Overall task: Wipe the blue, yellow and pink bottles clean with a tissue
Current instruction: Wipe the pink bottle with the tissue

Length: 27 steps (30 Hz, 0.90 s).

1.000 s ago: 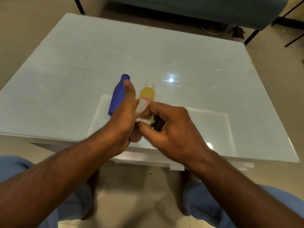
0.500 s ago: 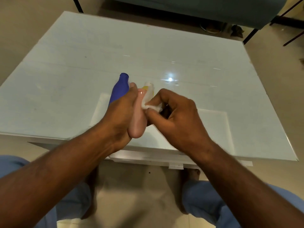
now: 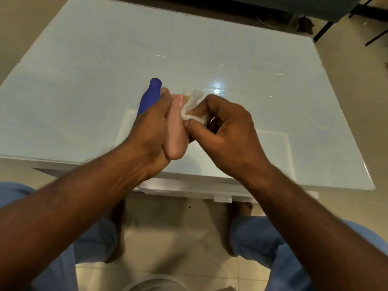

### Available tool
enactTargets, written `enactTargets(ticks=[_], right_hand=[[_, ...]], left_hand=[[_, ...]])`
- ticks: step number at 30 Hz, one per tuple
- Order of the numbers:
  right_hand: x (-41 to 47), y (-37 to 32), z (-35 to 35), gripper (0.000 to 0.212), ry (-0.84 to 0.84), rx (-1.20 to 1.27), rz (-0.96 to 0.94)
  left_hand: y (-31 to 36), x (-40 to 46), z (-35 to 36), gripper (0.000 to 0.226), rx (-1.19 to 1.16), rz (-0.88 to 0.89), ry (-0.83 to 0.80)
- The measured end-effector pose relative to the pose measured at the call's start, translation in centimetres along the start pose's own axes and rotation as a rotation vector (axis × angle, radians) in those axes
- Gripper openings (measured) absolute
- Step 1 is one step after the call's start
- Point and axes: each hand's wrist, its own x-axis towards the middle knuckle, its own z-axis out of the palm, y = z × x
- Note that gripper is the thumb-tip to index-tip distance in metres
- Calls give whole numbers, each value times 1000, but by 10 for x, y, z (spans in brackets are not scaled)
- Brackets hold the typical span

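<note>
My left hand (image 3: pixel 150 133) grips the pink bottle (image 3: pixel 176 131), holding it above the near part of the glass table with its base toward me. My right hand (image 3: pixel 220 131) pinches a crumpled white tissue (image 3: pixel 192 108) against the bottle's upper right side. The blue bottle (image 3: pixel 150 95) lies on the table just behind my left hand, partly hidden by it. Of the yellow bottle only a sliver (image 3: pixel 188 97) shows behind the pink bottle and the tissue.
The pale glass table (image 3: pixel 273 70) has its near edge right under my wrists, with a white ledge (image 3: pixel 210 189) below it. Dark furniture legs (image 3: pixel 323 30) stand beyond the far right corner. My knees in blue trousers (image 3: pixel 262 238) are under the table.
The pink bottle has been lifted and tilted so more of its body shows. My right hand with the tissue has slid from low on the bottle up toward its top.
</note>
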Motion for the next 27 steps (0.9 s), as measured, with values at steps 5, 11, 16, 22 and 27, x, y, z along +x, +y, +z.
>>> enactTargets(ticks=[5,11,16,22,27], right_hand=[[-10,-1,7,14,-212,-65,-77],[2,2,3,10,70,-73,7],[-9,-3,10,10,-148,-125,-85],[1,-4,3,19,35,-186,-89],[-6,-5,4,11,-73,-187,-155]], left_hand=[[4,1,-3,57,-48,-53,-33],[3,-4,2,49,3,-9,-11],[5,-2,-4,55,-43,-19,12],[3,-5,0,52,35,2,11],[5,-2,-2,55,40,14,8]])
